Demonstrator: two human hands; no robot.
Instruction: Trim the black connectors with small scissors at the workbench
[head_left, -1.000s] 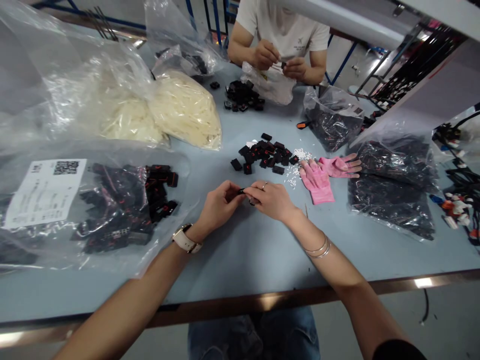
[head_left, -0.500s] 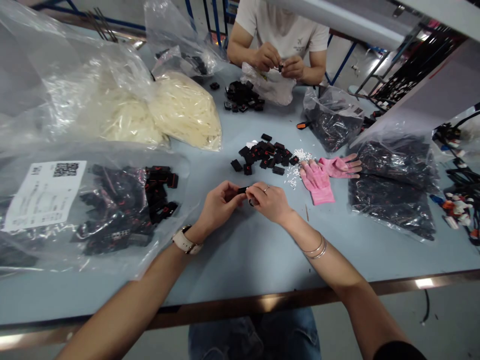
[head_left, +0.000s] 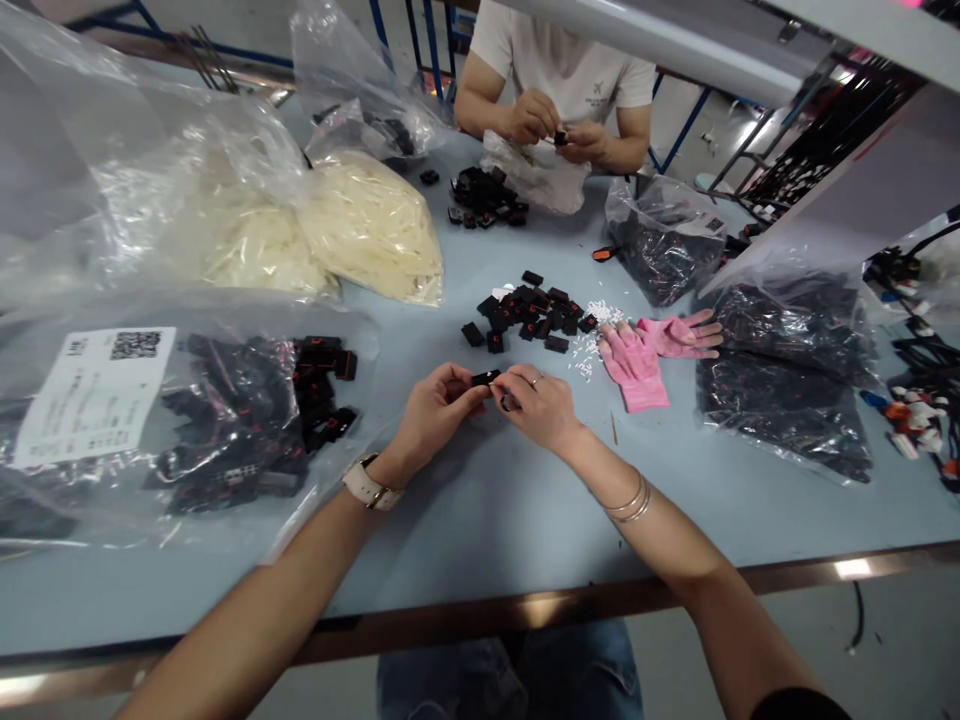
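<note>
My left hand point(head_left: 439, 408) pinches a small black connector housing point(head_left: 482, 379) between thumb and fingers. Closed in a pinch at the housing's right end is my right hand point(head_left: 538, 408); a tiny pale spot shows at its fingertips, too small to make out. Just beyond both hands lies a loose pile of black connector housings point(head_left: 531, 308), some with orange-red parts. Small white pieces point(head_left: 587, 355) are scattered to the right of that pile.
Pink gloves point(head_left: 636, 380) lie right of the white pieces, near bags of black parts point(head_left: 780, 380). On the left are a labelled bag of housings point(head_left: 232, 420) and a bag of cream-coloured pieces point(head_left: 375, 225). Across the table, a co-worker's hands point(head_left: 562, 130) hold a small black part.
More of the black housing's top now shows between my hands, and a pale spot is visible by my right fingertips. My right hand has shifted slightly left. The co-worker's hands have moved a little.
</note>
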